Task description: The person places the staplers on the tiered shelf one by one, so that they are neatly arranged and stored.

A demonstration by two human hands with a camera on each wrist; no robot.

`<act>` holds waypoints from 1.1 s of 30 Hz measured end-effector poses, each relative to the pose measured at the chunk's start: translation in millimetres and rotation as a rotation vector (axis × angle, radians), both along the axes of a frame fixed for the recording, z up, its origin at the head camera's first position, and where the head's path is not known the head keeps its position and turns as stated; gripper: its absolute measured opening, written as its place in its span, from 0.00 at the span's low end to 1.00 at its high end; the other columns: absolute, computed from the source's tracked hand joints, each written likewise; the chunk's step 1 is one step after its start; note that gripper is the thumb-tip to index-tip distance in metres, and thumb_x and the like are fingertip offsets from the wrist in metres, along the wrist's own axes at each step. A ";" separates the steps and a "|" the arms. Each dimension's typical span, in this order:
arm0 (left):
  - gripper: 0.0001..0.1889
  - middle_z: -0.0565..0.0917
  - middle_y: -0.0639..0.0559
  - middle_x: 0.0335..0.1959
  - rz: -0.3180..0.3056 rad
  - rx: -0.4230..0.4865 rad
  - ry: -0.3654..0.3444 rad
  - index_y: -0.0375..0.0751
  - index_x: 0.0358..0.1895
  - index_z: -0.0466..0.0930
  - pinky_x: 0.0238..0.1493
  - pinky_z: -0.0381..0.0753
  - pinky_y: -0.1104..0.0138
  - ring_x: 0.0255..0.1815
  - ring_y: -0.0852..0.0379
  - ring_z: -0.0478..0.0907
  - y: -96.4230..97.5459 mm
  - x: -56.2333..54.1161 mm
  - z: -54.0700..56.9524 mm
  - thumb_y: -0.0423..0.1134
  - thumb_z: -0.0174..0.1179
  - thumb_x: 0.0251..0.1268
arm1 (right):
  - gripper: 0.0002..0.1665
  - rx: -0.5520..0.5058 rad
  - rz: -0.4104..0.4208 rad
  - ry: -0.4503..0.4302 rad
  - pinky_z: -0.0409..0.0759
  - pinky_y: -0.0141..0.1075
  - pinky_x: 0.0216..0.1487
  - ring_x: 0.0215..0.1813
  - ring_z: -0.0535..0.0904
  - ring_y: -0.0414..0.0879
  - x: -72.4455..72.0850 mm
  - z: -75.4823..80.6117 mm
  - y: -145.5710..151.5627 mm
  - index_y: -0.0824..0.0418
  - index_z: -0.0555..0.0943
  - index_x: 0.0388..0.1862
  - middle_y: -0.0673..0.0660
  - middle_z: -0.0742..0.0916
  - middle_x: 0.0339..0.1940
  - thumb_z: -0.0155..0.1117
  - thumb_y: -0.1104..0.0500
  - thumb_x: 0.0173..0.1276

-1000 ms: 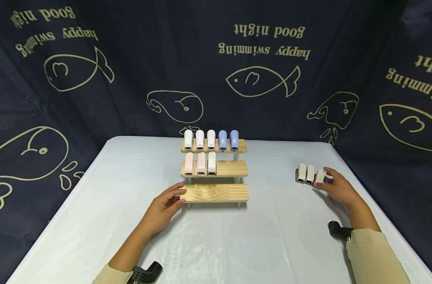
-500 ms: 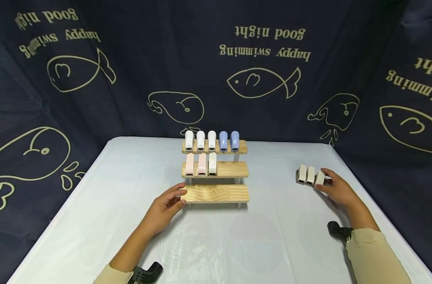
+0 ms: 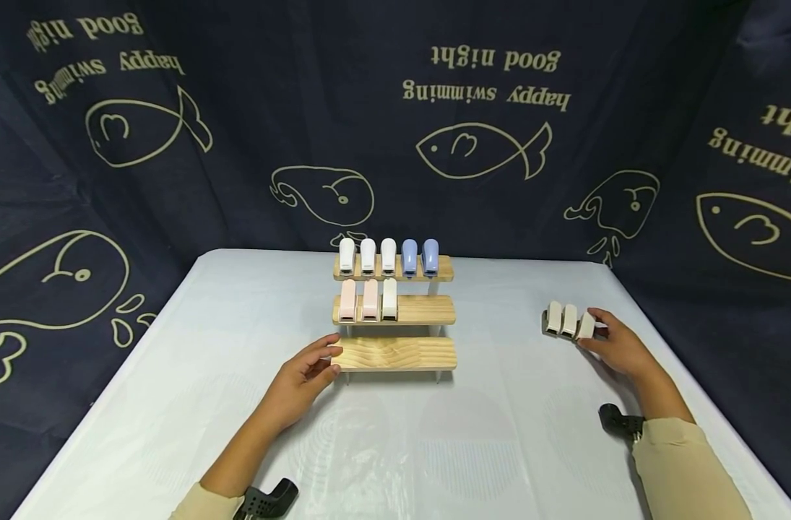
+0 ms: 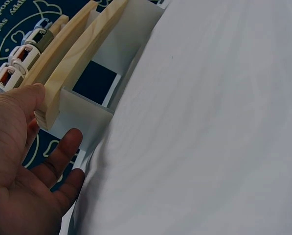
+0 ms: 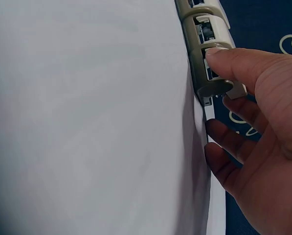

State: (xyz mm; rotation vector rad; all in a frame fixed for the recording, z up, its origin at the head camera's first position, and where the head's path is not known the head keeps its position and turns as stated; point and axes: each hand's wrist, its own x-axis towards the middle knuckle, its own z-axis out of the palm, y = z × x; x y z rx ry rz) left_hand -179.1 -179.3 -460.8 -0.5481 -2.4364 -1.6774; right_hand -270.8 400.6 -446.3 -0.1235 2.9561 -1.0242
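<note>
In the head view, my left hand (image 3: 297,383) holds the left end of the lowest shelf of a three-tier wooden display stand (image 3: 395,354). The left wrist view has the thumb on the end of that shelf board (image 4: 77,63), the other fingers loosely bent. Over at the right, my right hand (image 3: 619,347) pinches a white mini stapler (image 3: 586,326) between thumb and fingers. It leans a little, at the end of a short row beside two more white staplers (image 3: 560,319). In the right wrist view its grey base (image 5: 214,87) appears under the thumb.
White staplers (image 3: 367,256) and two blue staplers (image 3: 420,257) line the top shelf. On the middle shelf (image 3: 428,310) sit two pink staplers (image 3: 359,300) and one white stapler (image 3: 389,300). A dark fish-patterned curtain (image 3: 486,209) surrounds the white-covered table (image 3: 395,462).
The stapler in my right hand has tilted slightly, its top leaning to the right. My left hand stays on the stand.
</note>
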 end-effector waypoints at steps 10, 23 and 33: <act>0.17 0.71 0.47 0.71 0.000 0.012 -0.002 0.37 0.59 0.80 0.56 0.78 0.65 0.60 0.49 0.76 0.7 1.1 0.1 0.38 0.63 0.70 | 0.48 -0.018 -0.025 0.001 0.75 0.58 0.56 0.65 0.66 0.76 1.9 0.7 -0.2 0.78 0.49 0.75 0.83 0.65 0.67 0.65 0.56 0.71; 0.17 0.71 0.47 0.71 0.000 0.016 -0.001 0.37 0.59 0.80 0.58 0.78 0.61 0.63 0.49 0.74 1.0 -0.5 0.0 0.38 0.63 0.70 | 0.46 -0.072 -0.042 0.022 0.73 0.26 0.38 0.63 0.68 0.72 10.5 12.0 -5.9 0.76 0.53 0.74 0.79 0.66 0.68 0.66 0.56 0.71; 0.17 0.71 0.47 0.71 0.004 0.002 0.000 0.37 0.59 0.80 0.57 0.78 0.63 0.61 0.49 0.76 0.9 -0.7 0.0 0.39 0.63 0.70 | 0.44 -0.097 -0.034 0.095 0.73 0.23 0.36 0.62 0.69 0.72 15.6 17.2 -12.0 0.74 0.56 0.73 0.78 0.70 0.64 0.68 0.58 0.69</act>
